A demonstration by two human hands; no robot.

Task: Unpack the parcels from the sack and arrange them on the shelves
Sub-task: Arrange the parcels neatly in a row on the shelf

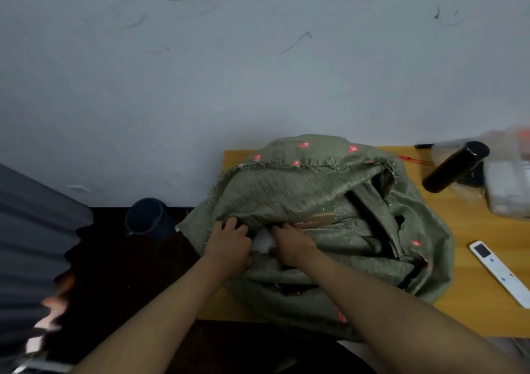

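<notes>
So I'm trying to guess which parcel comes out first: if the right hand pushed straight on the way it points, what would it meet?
Probably the cardboard parcel just past the right hand's fingertips inside the sack, though depth is unclear.

A bulky olive-green woven sack (315, 195) with small red printed marks is seen slumped on the left part of a wooden worktop (473, 302), its frayed mouth turned up and folded open. Inside the opening, a white parcel (263, 241) is partly exposed at the near left, and a brown cardboard parcel (318, 220) is glimpsed further in.
</notes>
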